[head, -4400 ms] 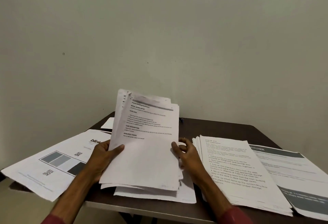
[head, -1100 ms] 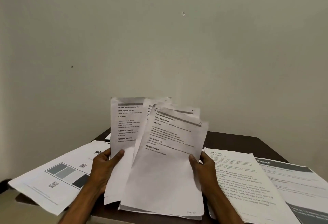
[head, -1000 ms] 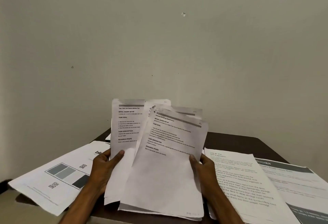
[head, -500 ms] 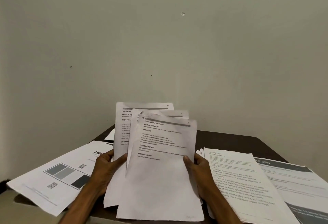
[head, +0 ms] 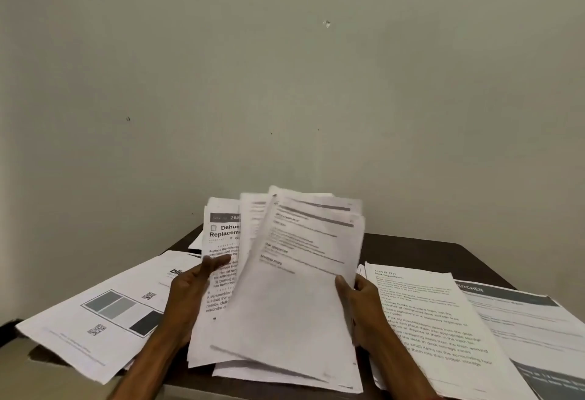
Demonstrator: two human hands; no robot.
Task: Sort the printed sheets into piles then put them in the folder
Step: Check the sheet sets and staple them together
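Grips with the left hand [head: 190, 298], thumb across a page headed "Dehum…", and pinches with the right hand [head: 361, 307] the fanned printed sheets [head: 285, 304], raised above the dark table [head: 411, 250]. Flanked by a QR-code pile [head: 104, 314] left, text pile [head: 437, 320] right; front page blurred, seemingly a task form.

The front sheet [head: 300, 298] is blurred, its print unreadable, and the rightmost pile [head: 538, 330] runs off the edge

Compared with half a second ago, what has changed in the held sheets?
The right hand swung the front sheets rightward, uncovering a sheet headed Dehum under the thumb of the left hand. Both hands keep hold; the piles on the table stayed put.
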